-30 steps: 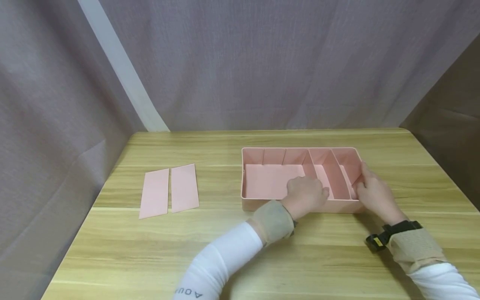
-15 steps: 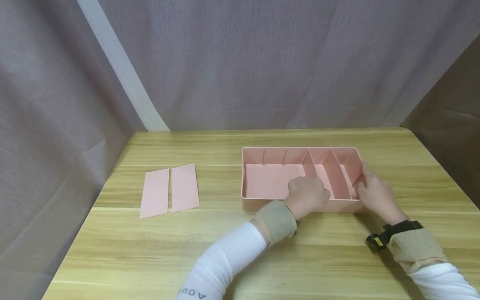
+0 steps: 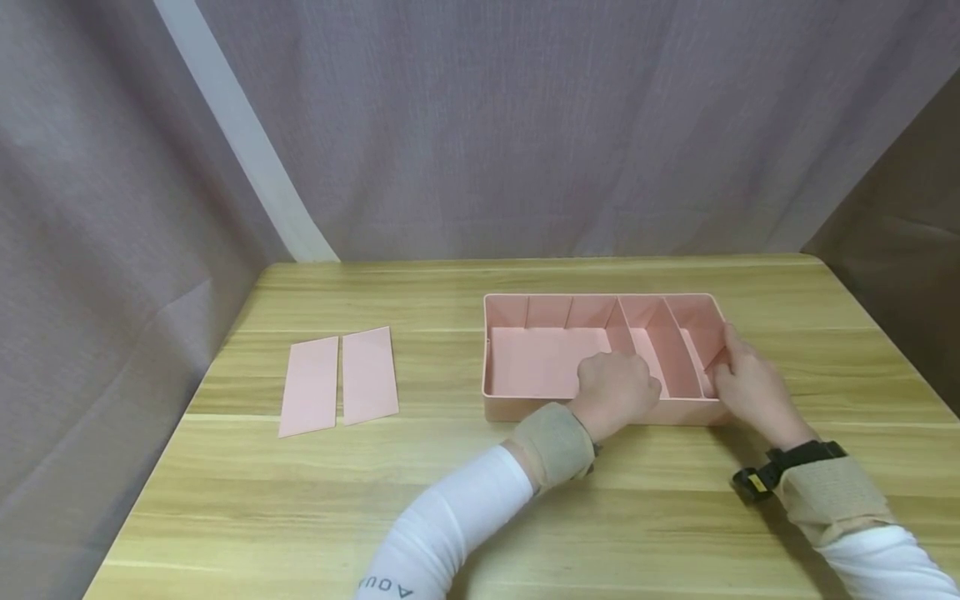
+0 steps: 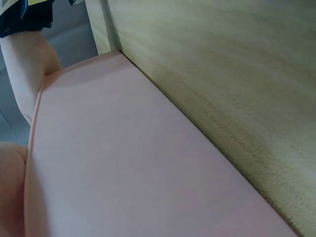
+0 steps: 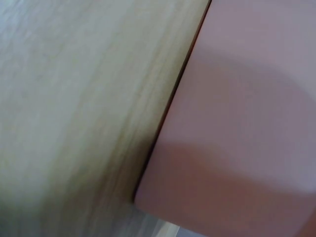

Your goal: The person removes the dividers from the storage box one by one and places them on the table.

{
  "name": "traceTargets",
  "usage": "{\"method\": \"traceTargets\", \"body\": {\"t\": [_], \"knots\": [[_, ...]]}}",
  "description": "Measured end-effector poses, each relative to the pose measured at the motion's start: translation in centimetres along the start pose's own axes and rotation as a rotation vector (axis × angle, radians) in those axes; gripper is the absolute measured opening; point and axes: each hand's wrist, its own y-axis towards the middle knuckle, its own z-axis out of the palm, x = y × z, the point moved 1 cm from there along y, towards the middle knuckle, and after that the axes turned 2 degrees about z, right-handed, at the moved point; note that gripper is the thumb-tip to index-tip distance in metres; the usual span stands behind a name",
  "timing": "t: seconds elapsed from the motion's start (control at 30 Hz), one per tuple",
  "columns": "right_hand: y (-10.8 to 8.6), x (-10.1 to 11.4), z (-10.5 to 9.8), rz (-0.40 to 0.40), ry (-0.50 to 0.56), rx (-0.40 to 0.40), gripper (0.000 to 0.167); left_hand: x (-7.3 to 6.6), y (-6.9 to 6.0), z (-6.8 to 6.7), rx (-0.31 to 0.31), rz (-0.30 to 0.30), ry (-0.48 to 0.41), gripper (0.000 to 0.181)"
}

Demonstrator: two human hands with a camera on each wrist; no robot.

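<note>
**Pink box in three parts on the desk**

We see the open-topped box standing on the right half of the desk, its long side towards the person. A left divider and a right divider stand upright across it, making three compartments: a wide compartment on the left, a middle compartment, and an end compartment. In the wide one we can make out its flat floor and two upright lines on the back wall.

The left hand reaches over the front wall beside the left divider, knuckles bent; its fingertips are hidden, so we cannot tell whether its grip is pinching anything. The right hand has its grip closed around the right end wall near the front corner.

Well to the left of the box, we find a left panel and a right panel, both pink, lying flat side by side with a narrow gap between them. Behind the desk we see a greyish curtain.
</note>
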Motion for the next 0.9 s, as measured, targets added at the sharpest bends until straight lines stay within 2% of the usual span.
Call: {"method": "traceTargets", "body": {"t": [0.37, 0.9], "knots": [[0.03, -0.04, -0.10, -0.011, -0.005, -0.009, 0.057, -0.02, -0.10, 0.20, -0.038, 0.007, 0.002, 0.040], [-0.01, 0.12, -0.08, 0.008, 0.002, 0.022, 0.058, 0.27, -0.22, 0.37, -0.079, 0.021, -0.033, 0.040]]}}
